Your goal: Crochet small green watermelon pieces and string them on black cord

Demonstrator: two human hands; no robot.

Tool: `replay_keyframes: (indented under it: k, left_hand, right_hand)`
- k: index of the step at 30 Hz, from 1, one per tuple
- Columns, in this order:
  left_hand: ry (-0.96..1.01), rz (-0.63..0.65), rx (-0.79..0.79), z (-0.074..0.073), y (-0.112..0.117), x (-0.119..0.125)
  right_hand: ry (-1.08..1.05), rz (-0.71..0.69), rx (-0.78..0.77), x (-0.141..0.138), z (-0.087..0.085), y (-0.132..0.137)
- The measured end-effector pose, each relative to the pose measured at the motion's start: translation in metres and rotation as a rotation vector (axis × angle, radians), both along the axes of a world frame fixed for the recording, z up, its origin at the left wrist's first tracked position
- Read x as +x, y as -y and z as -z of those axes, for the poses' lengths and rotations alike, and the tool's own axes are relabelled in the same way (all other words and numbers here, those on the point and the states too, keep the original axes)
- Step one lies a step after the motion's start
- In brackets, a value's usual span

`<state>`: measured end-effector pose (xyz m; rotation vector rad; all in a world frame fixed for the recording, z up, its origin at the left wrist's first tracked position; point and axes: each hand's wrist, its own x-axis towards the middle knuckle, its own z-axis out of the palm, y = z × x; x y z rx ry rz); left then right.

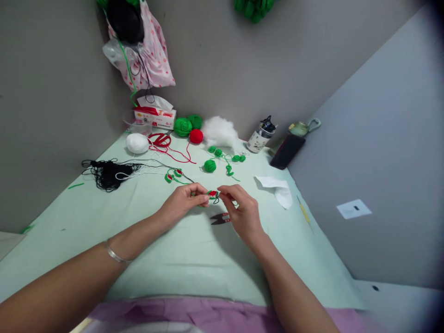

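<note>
Between thumb and fingers, my left hand [185,201] pinches a small crocheted piece [212,194] in red, white and green. At its right end my right hand [243,208] is closed in a pinch beside a loop of black yarn; what sits in those fingertips is too small to make out. Dark thread snips [219,219] lie on the cloth below, partly covered by my right hand. Just beyond my left hand rest similar small red and green crocheted pieces [169,177]. A tangled black yarn hank [111,175] spreads to the left, its strands running toward my hands.
A white yarn ball [137,143], a red ball [196,136], green balls [182,126], white stuffing [219,131] and a tissue box [156,117] line the back. At right are a pen cup [260,138], a dark phone [287,151], white paper [277,188] and a yellow-handled hook [304,210].
</note>
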<state>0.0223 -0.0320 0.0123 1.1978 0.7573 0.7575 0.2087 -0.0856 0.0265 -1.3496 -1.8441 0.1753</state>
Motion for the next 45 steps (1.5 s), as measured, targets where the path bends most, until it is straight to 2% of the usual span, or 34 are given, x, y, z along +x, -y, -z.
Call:
replay_keyframes:
  k: [5,9,14,17,21,24,27,30,33,35,38,42,45]
  left_hand:
    - [-0.001,0.006,0.053,0.002,0.0,0.001]
    - [-0.055,0.027,0.117,0.004,0.001,0.001]
    - [-0.142,0.006,0.184,0.001,0.003,0.003]
    - [-0.116,0.013,0.185,0.0,0.003,0.003]
    - [-0.101,0.019,0.161,-0.001,0.004,0.003]
    - [-0.085,0.018,0.163,-0.002,0.003,0.002]
    - [-0.05,0.041,0.109,-0.001,0.003,0.001]
    - [0.055,0.12,-0.049,0.0,0.003,-0.001]
    - [0.177,0.237,-0.214,0.0,0.002,-0.002]
    - [0.222,0.257,-0.288,-0.002,0.001,-0.003]
    - [0.235,0.226,-0.301,-0.004,0.001,-0.004]
    - [0.196,0.217,-0.247,-0.002,0.002,-0.002]
    - [0.178,0.149,-0.245,0.0,0.002,-0.001]
  right_hand:
    - [0.096,-0.029,0.025,-0.01,0.002,0.004]
    - [0.281,-0.015,0.088,-0.011,0.004,0.005]
    - [0.506,0.013,0.304,-0.015,0.006,0.009]
    - [0.475,-0.043,0.4,-0.017,0.005,0.011]
    - [0.441,-0.041,0.398,-0.017,0.004,0.011]
    - [0.464,-0.091,0.448,-0.016,0.005,0.012]
    - [0.403,-0.089,0.469,-0.016,0.005,0.012]
    - [0.344,-0.079,0.445,-0.015,0.004,0.012]
    - [0.367,-0.139,0.478,-0.012,0.003,0.013]
    - [0.416,-0.187,0.496,-0.01,0.001,0.013]
    - [0.474,-0.215,0.504,-0.009,-0.001,0.012]
    - [0.531,-0.167,0.48,-0.011,-0.004,0.01]
    - [0.516,-0.175,0.526,-0.015,-0.007,0.013]
